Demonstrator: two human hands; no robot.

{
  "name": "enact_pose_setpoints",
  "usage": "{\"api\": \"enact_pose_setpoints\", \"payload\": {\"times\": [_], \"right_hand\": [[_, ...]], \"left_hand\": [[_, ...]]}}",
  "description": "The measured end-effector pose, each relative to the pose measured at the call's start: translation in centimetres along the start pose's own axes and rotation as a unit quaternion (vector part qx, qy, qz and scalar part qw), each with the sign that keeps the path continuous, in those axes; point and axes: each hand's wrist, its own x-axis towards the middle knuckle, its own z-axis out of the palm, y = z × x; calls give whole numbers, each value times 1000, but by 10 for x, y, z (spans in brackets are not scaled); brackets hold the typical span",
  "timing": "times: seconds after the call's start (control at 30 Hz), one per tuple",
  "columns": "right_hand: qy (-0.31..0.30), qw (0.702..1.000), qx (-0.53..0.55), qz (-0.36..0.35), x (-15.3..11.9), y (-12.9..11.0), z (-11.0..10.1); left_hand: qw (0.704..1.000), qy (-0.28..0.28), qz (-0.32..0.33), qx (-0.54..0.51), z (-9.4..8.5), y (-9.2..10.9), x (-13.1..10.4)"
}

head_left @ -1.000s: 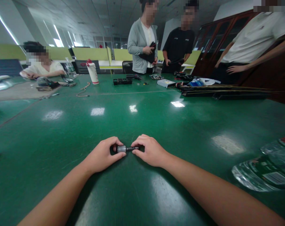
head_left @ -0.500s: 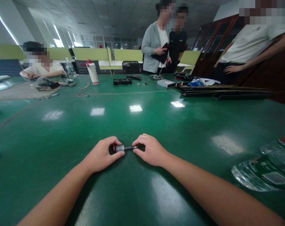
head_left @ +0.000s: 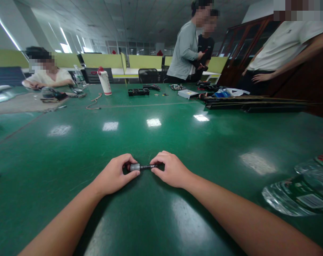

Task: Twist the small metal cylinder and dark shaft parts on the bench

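Note:
My left hand [head_left: 115, 175] is closed, with thumb and fingers around a short grey cylinder [head_left: 135, 167]. The cylinder's dark reddish left end is partly hidden by the fingers. A thin dark rod [head_left: 144, 167] runs from the cylinder across the gap to my right hand [head_left: 172, 170]. Thumb and fingertips of the right hand pinch the rod's far end, which shows light marks. Cylinder and rod lie in one line, level and low over the green tabletop [head_left: 140, 138]. Whether the two are one piece or only fitted together, I cannot tell.
Large clear bottles with green labels [head_left: 297, 197] lie at the right. Farther back are a white flask [head_left: 105, 81], a cord [head_left: 94, 103], a black part [head_left: 138, 92], a grey box [head_left: 188, 94] and long dark strips [head_left: 257, 104]. Several people are around the table.
My left hand and the grey cylinder have shifted very slightly left; my right hand is nearly still. In the background, the person in the grey top has moved right and turned.

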Motion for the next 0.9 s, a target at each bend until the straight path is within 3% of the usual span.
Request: {"api": "enact_pose_setpoints", "payload": {"times": [0.9], "right_hand": [[15,1000,-12,14,-1,7,-1]], "left_hand": [[1000,6,-13,4,0,-2,0]]}}
